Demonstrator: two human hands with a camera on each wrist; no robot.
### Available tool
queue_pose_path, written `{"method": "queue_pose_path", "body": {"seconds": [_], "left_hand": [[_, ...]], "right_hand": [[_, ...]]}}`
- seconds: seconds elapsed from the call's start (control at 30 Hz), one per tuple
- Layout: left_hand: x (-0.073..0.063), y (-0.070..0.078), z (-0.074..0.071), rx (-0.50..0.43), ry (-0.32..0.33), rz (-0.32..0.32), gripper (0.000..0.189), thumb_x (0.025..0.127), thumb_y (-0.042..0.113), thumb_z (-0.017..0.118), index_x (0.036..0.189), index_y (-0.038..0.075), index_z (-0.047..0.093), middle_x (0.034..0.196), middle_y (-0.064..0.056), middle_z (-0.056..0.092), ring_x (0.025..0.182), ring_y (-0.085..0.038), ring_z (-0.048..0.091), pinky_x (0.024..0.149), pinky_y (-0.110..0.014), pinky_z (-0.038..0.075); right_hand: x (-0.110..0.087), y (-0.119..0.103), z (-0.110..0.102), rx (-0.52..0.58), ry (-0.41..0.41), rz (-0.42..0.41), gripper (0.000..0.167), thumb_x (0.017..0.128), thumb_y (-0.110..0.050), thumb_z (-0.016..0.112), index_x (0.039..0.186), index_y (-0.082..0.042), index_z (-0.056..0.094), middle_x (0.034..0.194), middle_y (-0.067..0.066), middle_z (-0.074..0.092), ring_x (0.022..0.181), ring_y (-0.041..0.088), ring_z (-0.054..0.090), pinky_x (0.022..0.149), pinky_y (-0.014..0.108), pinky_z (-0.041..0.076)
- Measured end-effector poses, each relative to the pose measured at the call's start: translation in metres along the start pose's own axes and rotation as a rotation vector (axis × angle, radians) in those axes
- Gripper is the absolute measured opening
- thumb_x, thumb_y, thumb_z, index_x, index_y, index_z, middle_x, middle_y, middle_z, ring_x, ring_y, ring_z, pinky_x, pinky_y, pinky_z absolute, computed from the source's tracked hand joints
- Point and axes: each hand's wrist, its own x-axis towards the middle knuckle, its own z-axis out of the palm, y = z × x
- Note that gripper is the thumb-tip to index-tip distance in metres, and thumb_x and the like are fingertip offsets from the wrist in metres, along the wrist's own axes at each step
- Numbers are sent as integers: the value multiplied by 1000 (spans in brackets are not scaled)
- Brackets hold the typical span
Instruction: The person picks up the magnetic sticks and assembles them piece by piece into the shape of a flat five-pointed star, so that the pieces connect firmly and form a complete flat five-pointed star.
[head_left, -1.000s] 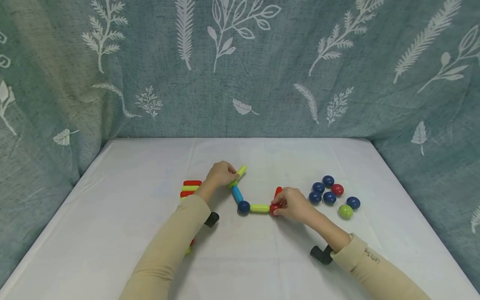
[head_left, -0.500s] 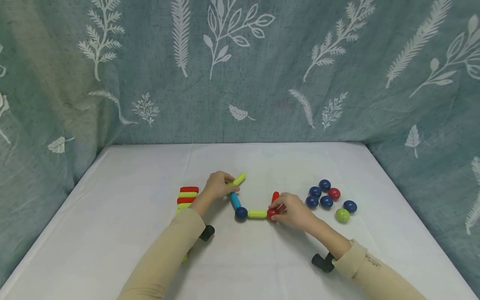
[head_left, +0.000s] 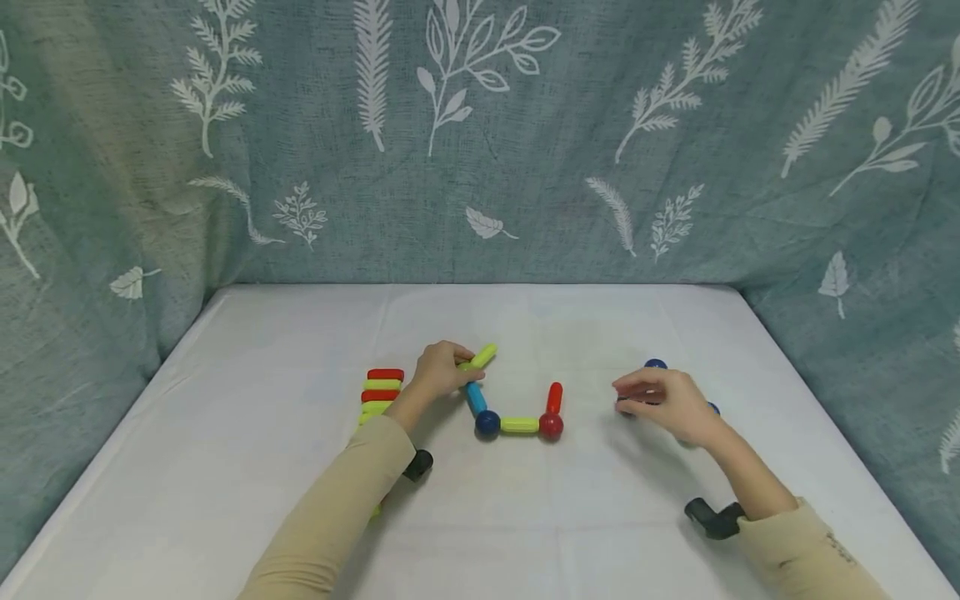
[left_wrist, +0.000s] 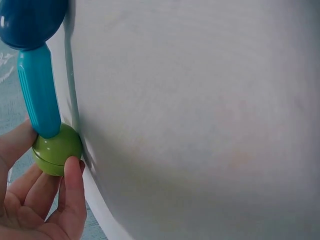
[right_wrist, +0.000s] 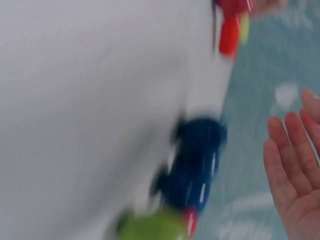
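At the table's middle, my left hand [head_left: 438,371] pinches a green ball [left_wrist: 57,152] between thumb and fingers. A light blue rod [left_wrist: 39,92] joins that ball to a dark blue ball [head_left: 487,425]. From there a yellow-green rod [head_left: 519,425] runs to a red ball [head_left: 551,427], which bears a short red rod [head_left: 554,397]. Another yellow-green rod [head_left: 484,356] sticks out beyond my left fingers. My right hand [head_left: 671,404] hovers over the group of loose balls, its fingers extended and holding nothing in the right wrist view. It hides most of those balls in the head view.
Red and yellow-green rods [head_left: 386,374] lie in a column at left, partly behind the left forearm. Blurred dark blue balls [right_wrist: 197,160] and a green ball [right_wrist: 152,227] show in the right wrist view. A patterned curtain [head_left: 480,167] hangs behind the table.
My right hand has let go of the red ball and moved right to the loose balls. The left hand keeps its pinch on the green ball.
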Motion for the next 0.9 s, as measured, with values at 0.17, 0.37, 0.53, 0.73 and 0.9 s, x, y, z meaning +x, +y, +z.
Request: {"method": "queue_pose_path", "body": {"seconds": [0.17, 0.37, 0.53, 0.73, 0.9], "left_hand": [[0, -2, 2, 2, 18, 17, 40, 80, 26, 72, 112, 3, 65, 107, -10, 65, 101, -24, 56, 82, -36, 46], [-1, -3, 3, -4, 21, 15, 39, 81, 25, 71, 113, 3, 64, 108, -10, 64, 99, -23, 56, 82, -35, 46], [-2, -2, 2, -11, 14, 2, 39, 81, 25, 70, 113, 4, 64, 108, -10, 64, 98, -23, 55, 82, -35, 46], [-1, -2, 2, -4, 5, 6, 39, 81, 24, 70, 114, 4, 64, 109, -9, 64, 100, -23, 55, 83, -35, 46], [-2, -2, 1, -2, 13, 12, 39, 82, 23, 69, 114, 4, 63, 109, -10, 63, 101, -24, 54, 83, -36, 46]], "right_hand": [[-22, 25, -41, -57, 80, 89, 30, 83, -13, 67, 108, 4, 62, 104, 18, 63, 92, 7, 60, 79, 23, 50], [-42, 53, -64, -141, 93, 219, 40, 85, -23, 66, 114, 4, 60, 112, 22, 60, 103, 25, 58, 84, 43, 47], [-47, 66, -65, -124, 27, 303, 46, 85, -27, 66, 117, 5, 57, 116, 26, 56, 108, 43, 51, 85, 55, 43], [-45, 72, -61, -118, -20, 369, 48, 84, -29, 66, 118, 4, 57, 117, 27, 55, 100, 39, 56, 80, 49, 48], [-43, 72, -60, -146, -28, 386, 49, 84, -31, 66, 117, 4, 57, 113, 28, 56, 98, 40, 56, 78, 47, 49]]}}
